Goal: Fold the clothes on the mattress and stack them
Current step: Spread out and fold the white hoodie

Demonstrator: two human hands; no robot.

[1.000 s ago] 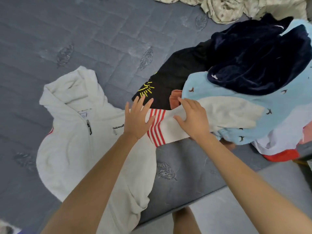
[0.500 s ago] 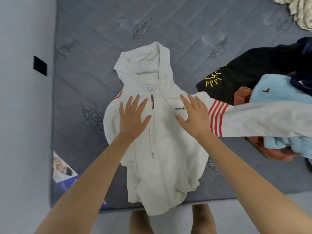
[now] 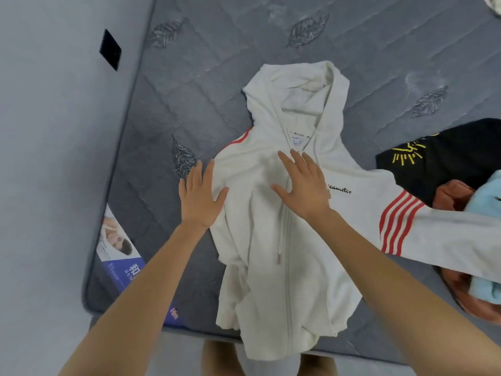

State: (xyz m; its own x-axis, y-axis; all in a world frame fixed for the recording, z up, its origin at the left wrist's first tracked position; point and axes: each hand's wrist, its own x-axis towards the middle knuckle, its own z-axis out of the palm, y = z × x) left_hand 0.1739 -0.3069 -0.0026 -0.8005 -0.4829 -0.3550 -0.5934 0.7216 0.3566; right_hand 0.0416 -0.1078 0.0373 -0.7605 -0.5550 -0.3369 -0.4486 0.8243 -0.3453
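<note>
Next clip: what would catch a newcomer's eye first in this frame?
A white zip hoodie lies front up in the middle of the grey mattress, its hem hanging over the near edge. Both hands are spread open on it: the left hand at the edge nearer the wall, the right hand on the chest by the zip. Its red-striped sleeve stretches toward a pile with a black garment.

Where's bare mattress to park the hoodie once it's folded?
Bare: the wide band of mattress beyond the hood of the white hoodie, and the strip between the hoodie and the wall-side edge. Crowded: the right, where the striped sleeve runs into the black garment and the clothes pile.
</note>
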